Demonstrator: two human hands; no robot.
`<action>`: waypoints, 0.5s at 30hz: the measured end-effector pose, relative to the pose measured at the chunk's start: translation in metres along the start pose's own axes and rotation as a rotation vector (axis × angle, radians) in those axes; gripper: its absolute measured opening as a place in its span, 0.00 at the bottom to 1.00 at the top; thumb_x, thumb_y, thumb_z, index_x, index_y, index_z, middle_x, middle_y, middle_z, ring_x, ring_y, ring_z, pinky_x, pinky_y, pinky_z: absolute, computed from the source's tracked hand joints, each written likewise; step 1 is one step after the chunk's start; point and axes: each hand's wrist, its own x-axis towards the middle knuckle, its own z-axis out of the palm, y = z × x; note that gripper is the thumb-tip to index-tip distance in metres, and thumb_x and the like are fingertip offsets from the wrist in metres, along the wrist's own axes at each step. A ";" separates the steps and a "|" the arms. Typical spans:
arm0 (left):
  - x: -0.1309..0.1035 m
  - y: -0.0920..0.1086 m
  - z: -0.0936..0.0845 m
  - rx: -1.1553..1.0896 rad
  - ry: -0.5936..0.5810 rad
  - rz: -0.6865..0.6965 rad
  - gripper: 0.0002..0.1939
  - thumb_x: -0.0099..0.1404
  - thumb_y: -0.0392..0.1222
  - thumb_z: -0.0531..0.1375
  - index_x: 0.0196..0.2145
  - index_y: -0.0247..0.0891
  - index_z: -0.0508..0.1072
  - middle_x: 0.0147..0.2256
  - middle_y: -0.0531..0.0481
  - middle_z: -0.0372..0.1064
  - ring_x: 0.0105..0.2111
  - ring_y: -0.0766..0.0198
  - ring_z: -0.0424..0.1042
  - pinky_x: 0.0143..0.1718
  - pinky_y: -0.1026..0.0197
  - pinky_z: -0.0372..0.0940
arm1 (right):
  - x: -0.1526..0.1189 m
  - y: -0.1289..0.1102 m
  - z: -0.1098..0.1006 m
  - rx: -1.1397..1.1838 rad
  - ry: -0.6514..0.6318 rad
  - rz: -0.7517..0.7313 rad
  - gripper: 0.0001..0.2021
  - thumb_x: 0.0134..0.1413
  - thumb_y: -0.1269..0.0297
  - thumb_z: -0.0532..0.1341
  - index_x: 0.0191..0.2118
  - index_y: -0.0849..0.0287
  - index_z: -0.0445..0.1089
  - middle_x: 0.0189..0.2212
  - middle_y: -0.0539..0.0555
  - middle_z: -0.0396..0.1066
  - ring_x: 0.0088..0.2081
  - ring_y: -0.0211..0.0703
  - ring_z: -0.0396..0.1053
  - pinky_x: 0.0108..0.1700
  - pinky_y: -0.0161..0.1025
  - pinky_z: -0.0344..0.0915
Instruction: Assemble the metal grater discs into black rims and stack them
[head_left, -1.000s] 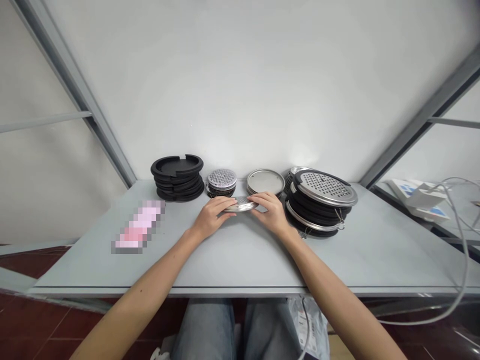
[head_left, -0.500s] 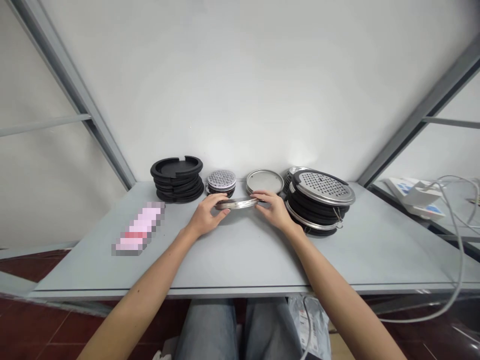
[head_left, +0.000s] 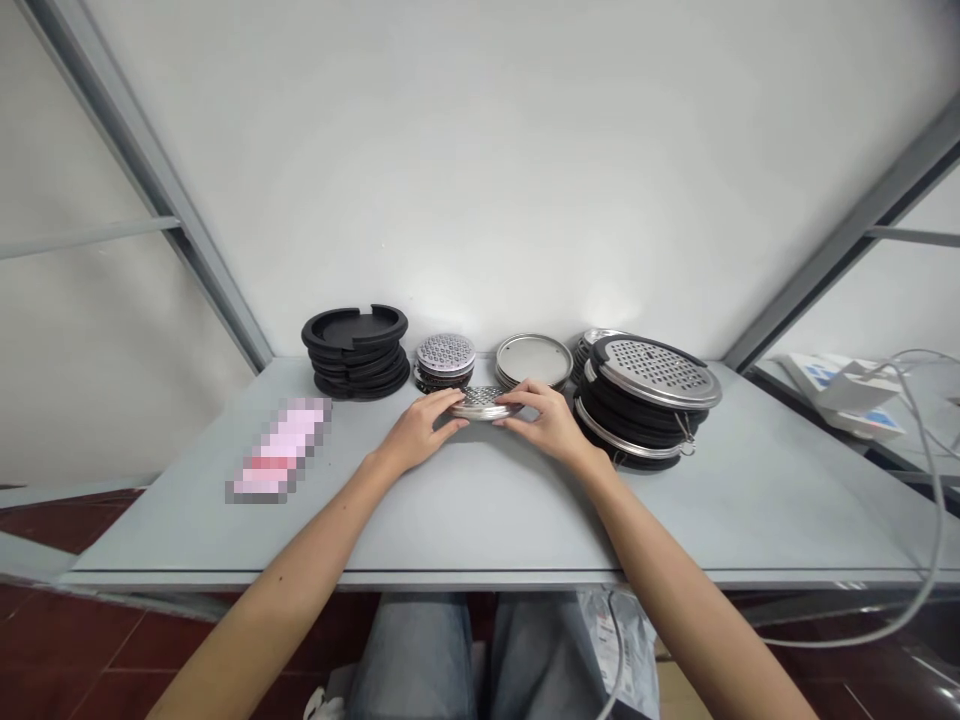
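Observation:
A round, shiny metal disc (head_left: 484,408) with a perforated top is held low over the middle of the table, tilted a little so its holes show. My left hand (head_left: 414,430) pinches its left edge between thumb and fingers. On the opposite edge, my right hand (head_left: 549,422) grips it the same way. Just behind stand a small stack topped by a patterned metal disc (head_left: 446,352) and a stack topped by a plain round metal plate (head_left: 534,358). Whether the held disc touches the table, I cannot tell.
Black ring-shaped trays (head_left: 352,350) are piled at the back left. A taller stack of black trays with a perforated metal plate (head_left: 660,372) on top stands right of my hand. A blurred-out pink object (head_left: 281,450) lies left. A white cable (head_left: 926,540) hangs at the right.
The disc has tipped from nearly edge-on so that its perforated top shows, and it sits level between my hands. Both hands keep their grip. The view has shifted slightly.

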 end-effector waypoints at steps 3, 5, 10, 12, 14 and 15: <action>-0.001 -0.006 0.001 0.020 -0.062 0.017 0.20 0.68 0.45 0.58 0.57 0.39 0.67 0.57 0.42 0.66 0.59 0.54 0.63 0.60 0.45 0.59 | 0.000 -0.005 0.001 -0.041 -0.064 0.010 0.15 0.50 0.56 0.68 0.43 0.56 0.76 0.37 0.56 0.71 0.38 0.46 0.71 0.43 0.45 0.70; -0.002 -0.008 0.001 0.038 -0.101 0.040 0.21 0.68 0.45 0.58 0.57 0.39 0.67 0.58 0.42 0.65 0.60 0.54 0.63 0.61 0.45 0.58 | 0.000 -0.007 0.002 -0.085 -0.110 0.010 0.17 0.49 0.55 0.68 0.45 0.55 0.75 0.41 0.58 0.72 0.43 0.49 0.71 0.47 0.47 0.69; -0.002 -0.007 0.000 0.043 -0.149 0.067 0.25 0.64 0.46 0.63 0.57 0.38 0.68 0.57 0.40 0.66 0.59 0.52 0.63 0.61 0.45 0.58 | -0.001 -0.008 0.007 -0.146 -0.222 -0.035 0.20 0.48 0.55 0.68 0.47 0.56 0.74 0.46 0.59 0.73 0.46 0.51 0.71 0.49 0.47 0.68; -0.003 -0.005 0.000 0.028 -0.150 0.056 0.30 0.60 0.49 0.66 0.57 0.38 0.68 0.58 0.40 0.65 0.60 0.50 0.62 0.61 0.45 0.58 | -0.001 -0.009 0.009 -0.162 -0.225 -0.042 0.17 0.49 0.56 0.68 0.45 0.56 0.75 0.43 0.58 0.75 0.44 0.50 0.73 0.48 0.45 0.68; -0.003 -0.004 0.001 0.018 -0.133 0.036 0.31 0.59 0.51 0.66 0.57 0.38 0.68 0.58 0.39 0.64 0.60 0.50 0.62 0.61 0.45 0.58 | -0.001 -0.010 0.011 -0.182 -0.206 -0.043 0.14 0.50 0.58 0.68 0.44 0.55 0.75 0.42 0.57 0.76 0.43 0.49 0.74 0.47 0.43 0.68; -0.003 -0.003 0.001 0.017 -0.121 0.024 0.29 0.60 0.50 0.65 0.57 0.38 0.68 0.58 0.39 0.64 0.60 0.50 0.62 0.61 0.45 0.58 | -0.001 -0.011 0.011 -0.191 -0.197 -0.043 0.14 0.50 0.59 0.67 0.44 0.54 0.75 0.42 0.56 0.76 0.43 0.49 0.74 0.47 0.43 0.68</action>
